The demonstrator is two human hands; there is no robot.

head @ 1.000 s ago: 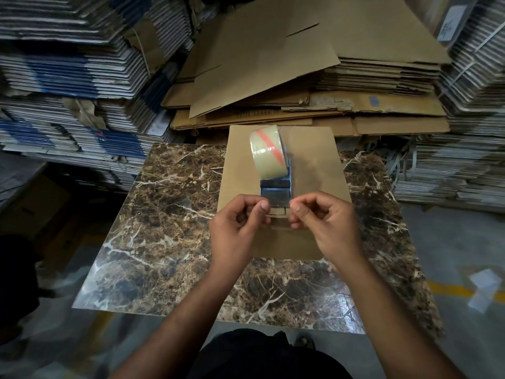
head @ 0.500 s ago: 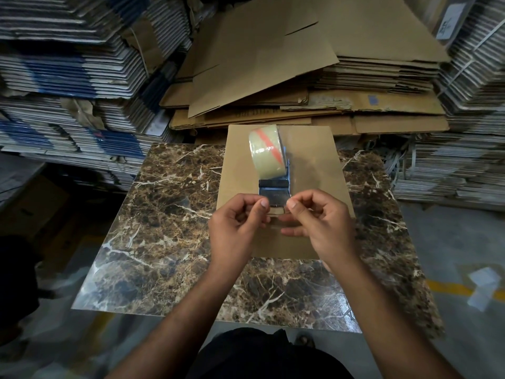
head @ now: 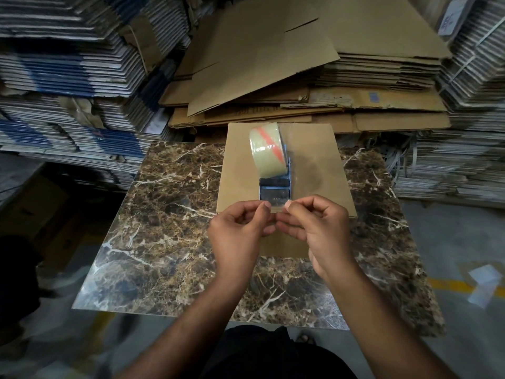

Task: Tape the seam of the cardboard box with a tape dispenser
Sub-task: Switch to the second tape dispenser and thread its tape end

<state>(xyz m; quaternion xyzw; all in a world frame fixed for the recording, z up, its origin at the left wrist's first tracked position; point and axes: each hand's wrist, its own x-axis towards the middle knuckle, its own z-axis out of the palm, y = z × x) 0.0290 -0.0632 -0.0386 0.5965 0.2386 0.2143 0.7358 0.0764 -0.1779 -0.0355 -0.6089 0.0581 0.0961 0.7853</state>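
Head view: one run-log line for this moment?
left hand: pinching clear tape end | right hand: pinching same end | metal tape dispenser: on flat brown cardboard box | seam: untaped

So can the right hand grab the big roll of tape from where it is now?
Probably yes. The right hand is just in front of the tape roll, with nothing between them, but its fingers are busy pinching the tape end along with the left hand.

Marble-patterned table point(head: 169, 242), stacked flattened cardboard point(head: 369, 75) behind, grey floor point(head: 451, 233).
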